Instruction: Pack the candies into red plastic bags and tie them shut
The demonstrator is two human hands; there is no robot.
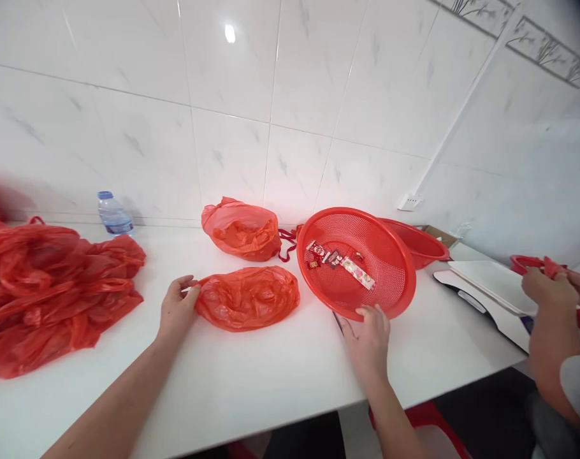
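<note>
My left hand [179, 306] pinches the left edge of a red plastic bag [246, 299], whose mouth is spread on the white table. With fingers curled over its front rim, my right hand [369, 338] grips a red plastic colander [357, 217], which is tilted toward me. Inside the colander lie several wrapped snacks, among them a long pink-and-white packet [357, 273] and a dark brown packet [333, 257]. Behind the first bag stands another open red bag [242, 229], with dark red ribbon [286, 245] beside it.
A heap of red plastic bags [51, 287] covers the table's left side, with a water bottle [114, 213] behind it. To the right are another red basket [417, 242] and a white scale [485, 284]. A co-worker's hands [552, 287] hold something red there. A tiled wall [232, 146] closes the back.
</note>
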